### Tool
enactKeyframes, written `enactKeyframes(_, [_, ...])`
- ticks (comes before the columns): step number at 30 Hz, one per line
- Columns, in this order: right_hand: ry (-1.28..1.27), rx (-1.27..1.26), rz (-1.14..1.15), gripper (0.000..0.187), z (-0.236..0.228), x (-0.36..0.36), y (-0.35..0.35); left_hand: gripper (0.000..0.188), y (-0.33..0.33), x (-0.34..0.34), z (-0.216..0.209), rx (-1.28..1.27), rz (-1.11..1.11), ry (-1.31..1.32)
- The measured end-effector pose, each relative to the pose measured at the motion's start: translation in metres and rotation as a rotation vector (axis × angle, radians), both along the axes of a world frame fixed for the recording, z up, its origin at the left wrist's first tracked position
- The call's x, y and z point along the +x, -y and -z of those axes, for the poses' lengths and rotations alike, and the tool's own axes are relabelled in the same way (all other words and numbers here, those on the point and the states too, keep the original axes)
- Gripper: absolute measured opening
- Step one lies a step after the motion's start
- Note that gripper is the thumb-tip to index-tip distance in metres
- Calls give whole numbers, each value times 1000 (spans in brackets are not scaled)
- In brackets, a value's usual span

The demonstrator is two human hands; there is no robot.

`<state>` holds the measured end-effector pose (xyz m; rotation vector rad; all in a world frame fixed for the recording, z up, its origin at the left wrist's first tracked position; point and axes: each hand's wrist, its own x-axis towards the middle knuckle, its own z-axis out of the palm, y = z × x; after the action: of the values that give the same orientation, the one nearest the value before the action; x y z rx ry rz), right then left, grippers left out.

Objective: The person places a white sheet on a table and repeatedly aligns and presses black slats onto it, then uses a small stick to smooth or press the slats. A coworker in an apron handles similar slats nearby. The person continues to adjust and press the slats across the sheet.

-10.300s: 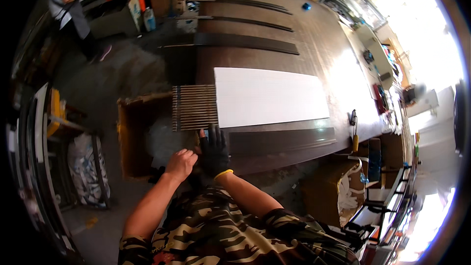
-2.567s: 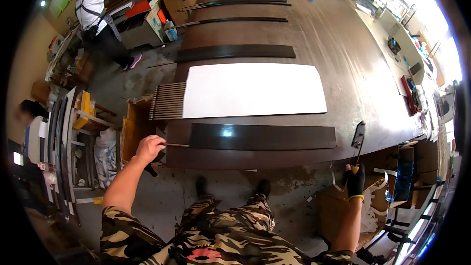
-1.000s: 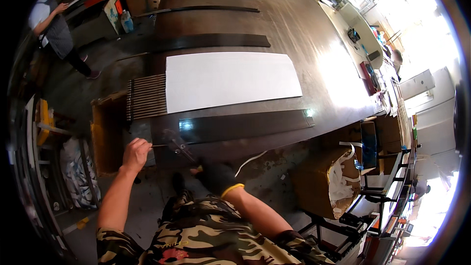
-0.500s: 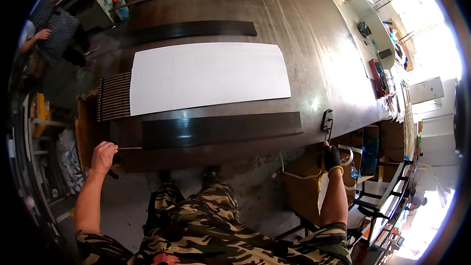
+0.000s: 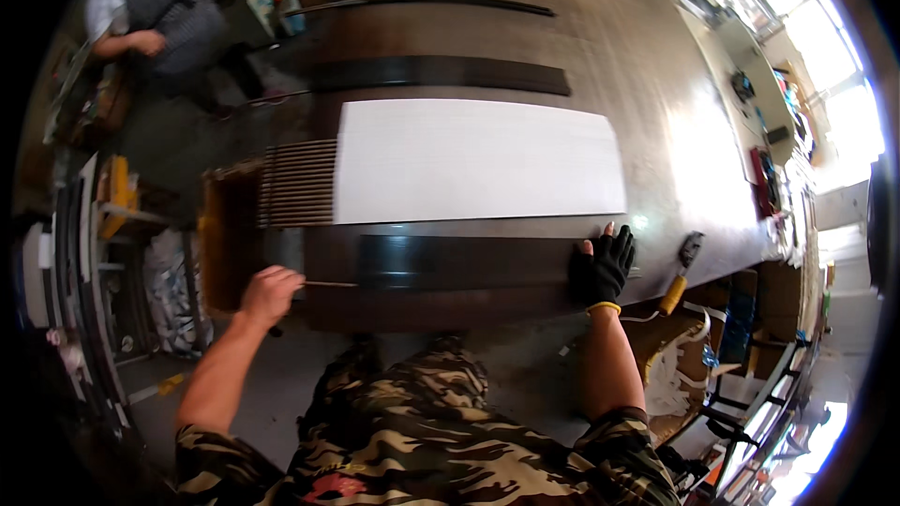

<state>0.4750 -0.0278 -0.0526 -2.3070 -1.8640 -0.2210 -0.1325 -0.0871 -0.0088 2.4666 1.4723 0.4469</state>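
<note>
A long dark sheet lies along the near edge of the table. My left hand, bare, is closed on the end of a thin rod that runs into the sheet's left end. In a black glove with bare fingertips, my right hand lies flat over the sheet's right end, fingers spread. To its right rests a hand tool with a yellow handle and a dark head, probably a roller. The handle reaches past the table edge, and no hand touches it.
Beyond the sheet lies a white panel, with a row of brown rods showing at its left. Farther back are another dark strip and several thin dark bars. A person stands at the far left. Cardboard boxes flank the table.
My right hand has let go of the yellow-handled tool and moved left onto the sheet's right end. My left hand still holds the rod. The whole view has shifted.
</note>
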Motion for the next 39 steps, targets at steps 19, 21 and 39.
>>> enactKeyframes(19, [-329, 147, -663, 69, -8, -451, 37, 10, 0, -24, 33, 27, 74, 32])
enactKeyframes(21, [-488, 129, -556, 68, -18, -422, 53, 10, 0, -20, 25, 25, 70, 54])
enactKeyframes(39, [-2317, 32, 737, 22, 27, -71, 64, 20, -58, 38, -36, -345, 349, -128])
